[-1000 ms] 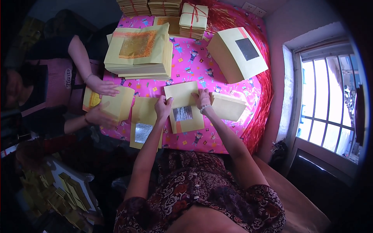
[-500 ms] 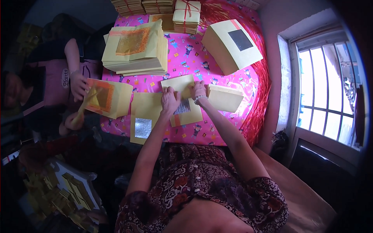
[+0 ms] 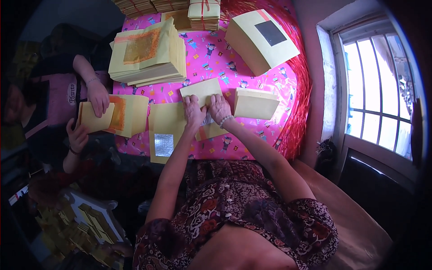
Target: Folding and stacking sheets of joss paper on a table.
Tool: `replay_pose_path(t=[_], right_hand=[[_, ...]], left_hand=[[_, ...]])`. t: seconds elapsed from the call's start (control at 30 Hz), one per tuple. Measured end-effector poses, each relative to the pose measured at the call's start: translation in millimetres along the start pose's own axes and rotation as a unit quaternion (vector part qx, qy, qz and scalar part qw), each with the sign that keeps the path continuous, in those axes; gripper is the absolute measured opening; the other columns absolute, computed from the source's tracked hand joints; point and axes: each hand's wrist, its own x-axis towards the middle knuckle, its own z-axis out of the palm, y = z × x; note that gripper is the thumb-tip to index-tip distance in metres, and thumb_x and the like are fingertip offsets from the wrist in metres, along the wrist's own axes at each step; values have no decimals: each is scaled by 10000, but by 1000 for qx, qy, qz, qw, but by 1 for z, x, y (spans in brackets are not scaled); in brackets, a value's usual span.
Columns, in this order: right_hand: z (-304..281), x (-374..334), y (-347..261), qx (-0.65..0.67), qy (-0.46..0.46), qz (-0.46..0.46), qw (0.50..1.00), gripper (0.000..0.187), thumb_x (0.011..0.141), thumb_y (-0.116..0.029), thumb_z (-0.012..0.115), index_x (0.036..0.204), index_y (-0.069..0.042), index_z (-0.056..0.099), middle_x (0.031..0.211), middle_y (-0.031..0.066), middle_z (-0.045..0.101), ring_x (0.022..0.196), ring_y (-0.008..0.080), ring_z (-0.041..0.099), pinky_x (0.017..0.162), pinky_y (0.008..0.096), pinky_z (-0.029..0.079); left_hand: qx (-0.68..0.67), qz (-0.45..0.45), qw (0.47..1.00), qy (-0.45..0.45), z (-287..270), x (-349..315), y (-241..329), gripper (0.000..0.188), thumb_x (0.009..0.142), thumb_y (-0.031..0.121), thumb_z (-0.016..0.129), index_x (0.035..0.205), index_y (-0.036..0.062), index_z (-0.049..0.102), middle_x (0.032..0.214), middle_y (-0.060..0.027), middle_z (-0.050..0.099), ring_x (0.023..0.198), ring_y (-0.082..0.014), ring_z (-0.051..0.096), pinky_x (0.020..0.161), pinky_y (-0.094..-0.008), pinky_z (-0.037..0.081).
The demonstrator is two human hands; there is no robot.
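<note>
Close by me, the left hand point(image 3: 194, 110) and right hand point(image 3: 220, 109) rest on yellow paper point(image 3: 200, 87) near the pink table's point(image 3: 198, 63) front; whether they pinch, I can't make out. Seemingly flattening it; next calls for even 2-handed pressure.

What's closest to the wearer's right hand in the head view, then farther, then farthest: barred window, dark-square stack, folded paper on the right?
1. Folded paper: just right of the right hand.
2. Dark-square stack: up and right.
3. Barred window: far right.
</note>
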Motion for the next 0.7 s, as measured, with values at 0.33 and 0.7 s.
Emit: replay_pose_path(t=[0.33, 0.7], right_hand=[[6, -3, 13, 65, 17, -22, 998, 147, 839, -147, 501, 922, -28, 476, 903, 172, 501, 863, 328, 531, 764, 416, 461], [-1, -2, 12, 55, -13, -42, 998, 214, 848, -170, 539, 986, -27, 458, 946, 171, 491, 907, 326, 529, 783, 414, 465]], left_hand=[[-99, 97, 990, 33, -6, -20, -26, 113, 778, 87, 663, 784, 30, 565, 773, -99, 521, 728, -269, 576, 652, -388, 464], [-173, 91, 981, 0, 0, -17, -43, 124, 772, 82, 679, 806, 23, 576, 780, -87, 530, 633, -200, 591, 589, -312, 489]])
